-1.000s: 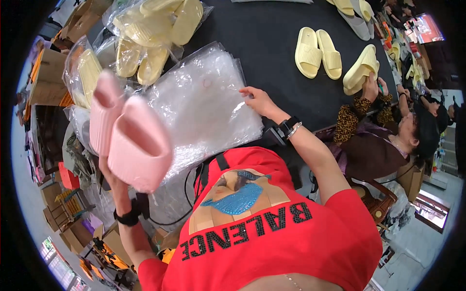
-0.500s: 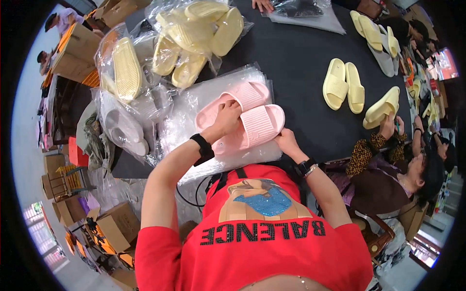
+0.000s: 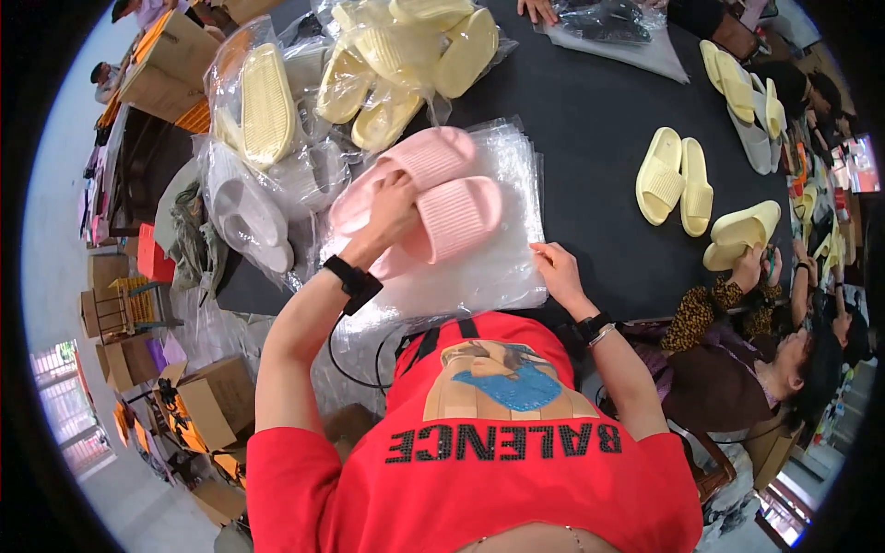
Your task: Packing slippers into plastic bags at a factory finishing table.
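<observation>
My left hand (image 3: 395, 205) is closed around the inner edges of a pair of pink slippers (image 3: 458, 217), between their foot openings. The slippers lie side by side over a stack of clear plastic bags (image 3: 489, 288), toes pointing right. At the right edge of that stack, my right hand (image 3: 559, 275) has thumb and forefinger pinched on a plastic bag's edge. Left of the slippers lie grey slippers (image 3: 247, 217) in clear bags. Beyond them are bagged yellow slippers (image 3: 267, 103), piled up.
An unwrapped yellow pair (image 3: 660, 180) stands on the black table (image 3: 581, 147). At the right, a person in leopard-print sleeves (image 3: 698, 318) handles another yellow slipper (image 3: 742, 235). Another person's hand (image 3: 537, 10) rests at the far edge. Cardboard boxes (image 3: 218, 403) stand on the left floor.
My left hand has shifted the pink slippers left across the bags, baring the stack's right part. My right hand is now apart from the slippers, at the bags' edge.
</observation>
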Demonstrator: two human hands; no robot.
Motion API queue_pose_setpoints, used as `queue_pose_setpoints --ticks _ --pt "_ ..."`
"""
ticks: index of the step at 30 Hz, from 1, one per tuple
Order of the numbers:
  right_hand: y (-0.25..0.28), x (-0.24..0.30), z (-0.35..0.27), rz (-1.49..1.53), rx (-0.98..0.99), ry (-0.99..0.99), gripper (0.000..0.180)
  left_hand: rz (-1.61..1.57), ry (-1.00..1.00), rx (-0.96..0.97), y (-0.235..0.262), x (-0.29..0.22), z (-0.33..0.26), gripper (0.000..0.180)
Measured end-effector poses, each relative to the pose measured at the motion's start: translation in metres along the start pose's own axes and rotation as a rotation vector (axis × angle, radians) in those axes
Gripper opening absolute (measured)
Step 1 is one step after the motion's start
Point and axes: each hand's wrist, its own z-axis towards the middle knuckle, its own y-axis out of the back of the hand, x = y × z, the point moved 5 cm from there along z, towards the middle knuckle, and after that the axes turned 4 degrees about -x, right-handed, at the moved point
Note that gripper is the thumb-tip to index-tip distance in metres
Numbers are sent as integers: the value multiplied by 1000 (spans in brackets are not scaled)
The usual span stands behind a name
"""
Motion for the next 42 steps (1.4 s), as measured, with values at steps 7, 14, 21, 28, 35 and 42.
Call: queue_pose_setpoints --ticks 7,14,21,28,35,42 --pt "-10 -3 5 -48 -23 -21 17 -7 -204 79 -61 -77 57 29" --pt "8 -21 2 -107 -89 -161 17 83 -159 11 -58 -21 63 30" --pt "4 -8 -2 -68 17 -109 16 71 -113 103 -6 -44 38 22" --pt "0 -11 2 -43 -30 -130 16 13 -188 161 -54 -38 -57 26" --pt "-1 -17 -3 -116 -54 -88 16 151 17 24 -12 48 -104 39" --pt "13 1 -8 86 135 -212 21 -31 138 -28 32 63 -91 25"
